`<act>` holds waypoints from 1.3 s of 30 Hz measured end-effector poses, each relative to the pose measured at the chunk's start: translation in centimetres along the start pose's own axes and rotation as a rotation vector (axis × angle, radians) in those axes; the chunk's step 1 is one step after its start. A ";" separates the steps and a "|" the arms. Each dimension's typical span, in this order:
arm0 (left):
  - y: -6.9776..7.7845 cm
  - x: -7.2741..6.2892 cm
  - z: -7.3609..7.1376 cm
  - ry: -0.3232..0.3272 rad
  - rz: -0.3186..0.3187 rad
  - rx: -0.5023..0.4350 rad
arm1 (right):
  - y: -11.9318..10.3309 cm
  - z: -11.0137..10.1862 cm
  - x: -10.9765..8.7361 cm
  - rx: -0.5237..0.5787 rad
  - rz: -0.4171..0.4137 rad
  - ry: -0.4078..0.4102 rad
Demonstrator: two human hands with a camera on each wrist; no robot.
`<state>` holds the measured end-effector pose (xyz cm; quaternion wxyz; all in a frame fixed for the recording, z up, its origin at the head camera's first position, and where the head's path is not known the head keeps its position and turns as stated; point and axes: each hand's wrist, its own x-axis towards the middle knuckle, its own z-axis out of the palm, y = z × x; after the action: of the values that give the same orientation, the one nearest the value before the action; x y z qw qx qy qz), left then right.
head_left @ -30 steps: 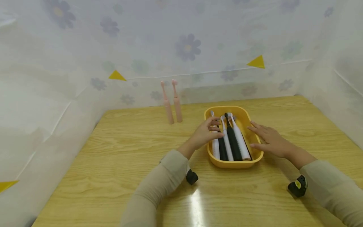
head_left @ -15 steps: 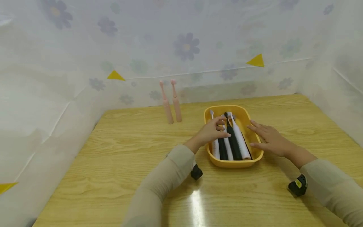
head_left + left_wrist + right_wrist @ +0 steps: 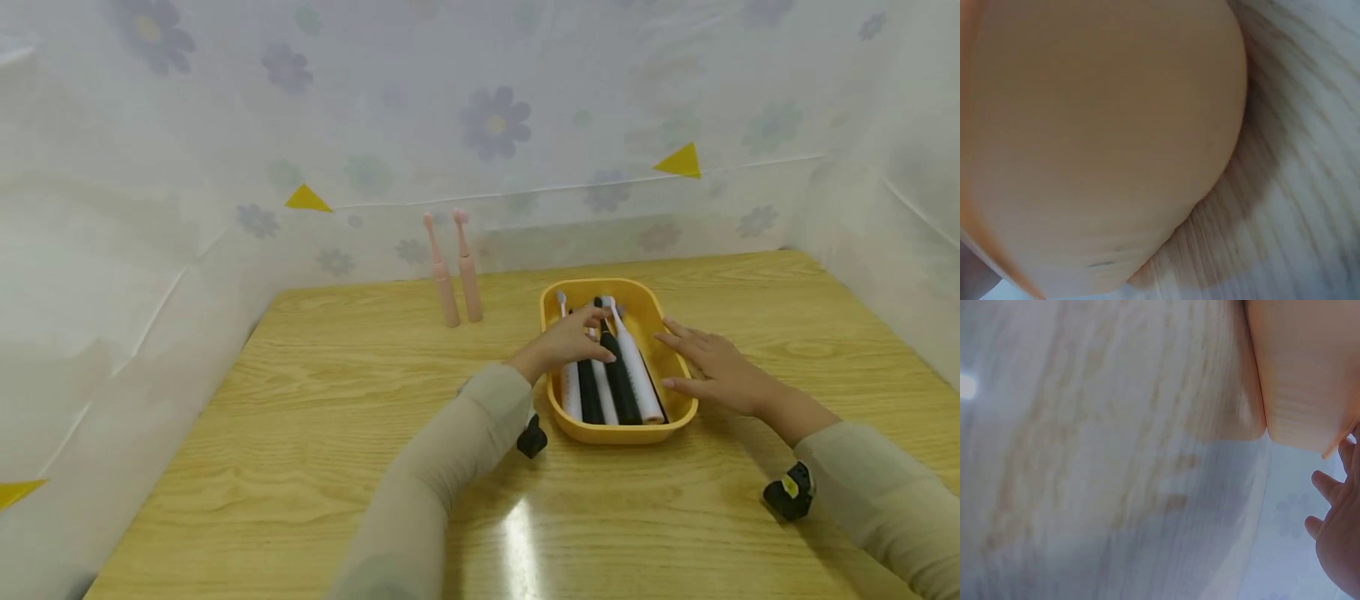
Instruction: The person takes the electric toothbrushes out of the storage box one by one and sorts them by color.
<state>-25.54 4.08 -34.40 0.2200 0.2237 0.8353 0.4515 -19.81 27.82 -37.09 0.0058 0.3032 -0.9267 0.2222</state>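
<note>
A yellow bin (image 3: 618, 434) on the table holds several electric toothbrushes, white and black, lying side by side. My left hand (image 3: 572, 340) reaches over the left rim, thumb and index finger apart above the black toothbrush (image 3: 619, 387); contact cannot be made out. Right of that brush lies a white toothbrush (image 3: 636, 371). Partly under my left hand are another black toothbrush (image 3: 590, 398) and a white one (image 3: 572, 400). On the opposite rim rests my right hand (image 3: 718, 375), fingers extended. The bin's wall (image 3: 1110, 125) fills most of the left wrist view.
Two pink electric toothbrushes, one (image 3: 446, 292) left of the other (image 3: 469, 287), stand upright near the table's back edge. Behind them hangs a pale flowered sheet (image 3: 420, 100) with yellow triangles. Wood-grain tabletop (image 3: 337, 375) spreads around the bin.
My left hand has shifted right across the bin, from the left-hand toothbrushes to above the black one near the middle. My right hand has stayed at the right rim.
</note>
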 end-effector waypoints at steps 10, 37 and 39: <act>0.2 1.1 0.2 -0.023 -0.053 0.102 | -0.2 -0.1 0.0 0.021 -0.006 -0.005; 1.5 2.4 1.2 -0.174 -0.136 0.323 | 0.1 -0.4 -0.5 0.009 -0.020 0.021; 1.5 2.5 1.4 -0.163 -0.135 0.324 | 0.1 -0.5 -0.5 0.008 -0.019 0.022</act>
<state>-26.46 7.14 -34.21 0.2779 0.2356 0.8896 0.2755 -19.49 28.41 -36.81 0.0167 0.3096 -0.9227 0.2291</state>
